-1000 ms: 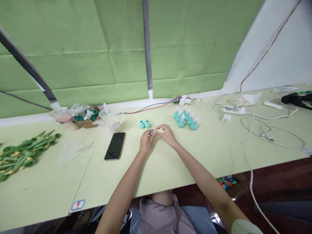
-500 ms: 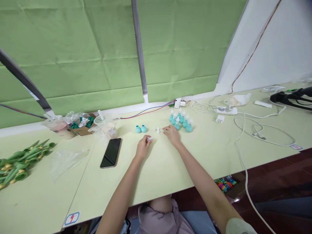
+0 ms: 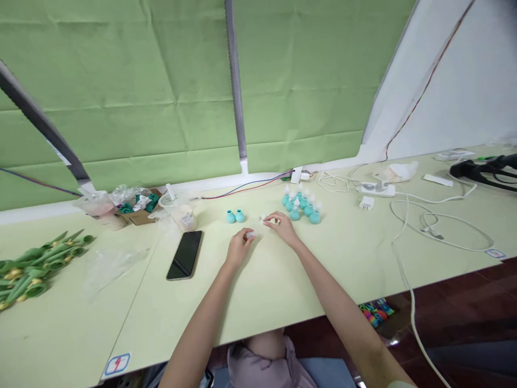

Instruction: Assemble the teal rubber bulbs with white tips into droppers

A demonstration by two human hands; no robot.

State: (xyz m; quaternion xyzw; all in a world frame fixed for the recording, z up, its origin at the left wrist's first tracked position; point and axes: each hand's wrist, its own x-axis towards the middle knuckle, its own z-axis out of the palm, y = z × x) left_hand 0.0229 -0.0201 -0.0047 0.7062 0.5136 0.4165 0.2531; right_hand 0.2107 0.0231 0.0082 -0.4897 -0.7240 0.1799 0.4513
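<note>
My left hand (image 3: pixel 239 248) is closed on a small clear-white plastic piece (image 3: pixel 251 235), held just above the table. My right hand (image 3: pixel 280 225) has its thumb and fingertips pinched at a small white piece (image 3: pixel 262 218) at the table's middle; the fingers partly cover it. Beyond my left hand, two small turquoise bulb-shaped pots (image 3: pixel 235 216) stand upright with open tops. To the right of my right hand stands a group of several turquoise pots (image 3: pixel 314 216), with whitish pointed tips (image 3: pixel 296 202) on them.
A black phone (image 3: pixel 184 255) lies left of my left arm. Drink cups (image 3: pixel 180 213), a cardboard box (image 3: pixel 141 216), a plastic bag (image 3: pixel 115 267) and green flower-like stems (image 3: pixel 36 267) are further left. A power strip (image 3: pixel 376 188) and white cables (image 3: pixel 440 203) lie right.
My right hand has moved left to the small white piece, and its fingertips have closed there. My left hand keeps its plastic piece. The view has shifted slightly.
</note>
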